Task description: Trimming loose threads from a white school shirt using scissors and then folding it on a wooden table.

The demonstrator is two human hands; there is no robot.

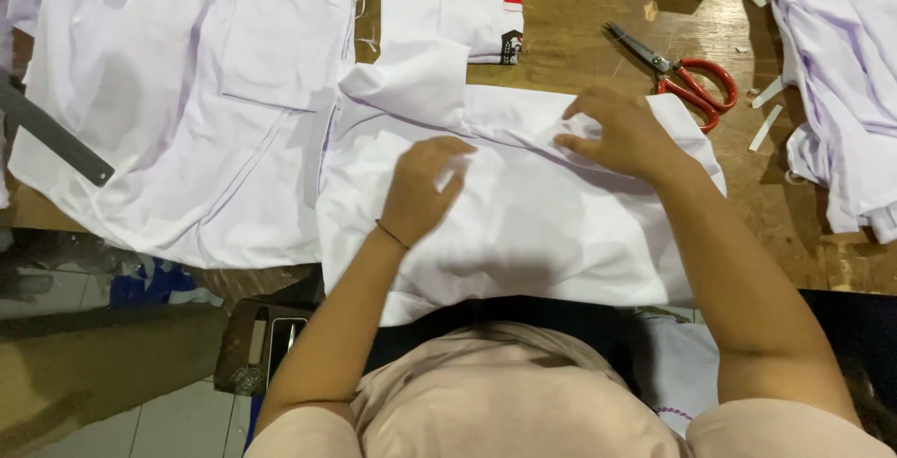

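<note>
A white shirt (523,224) lies folded on the wooden table (579,9) right in front of me. My left hand (420,187) rests palm down on the middle of the cloth, fingers curled and pressing it flat. My right hand (621,131) sits on the upper right part of the same shirt, its fingertips pinching a fold of the fabric. A thin dark band circles my left wrist.
Red-handled scissors (687,79) lie just beyond my right hand. More white shirts are spread at the left (187,93), top middle (458,0) and right edge (841,75). A metal ruler (51,135) lies at the far left. White cloth strips (766,121) lie near the scissors.
</note>
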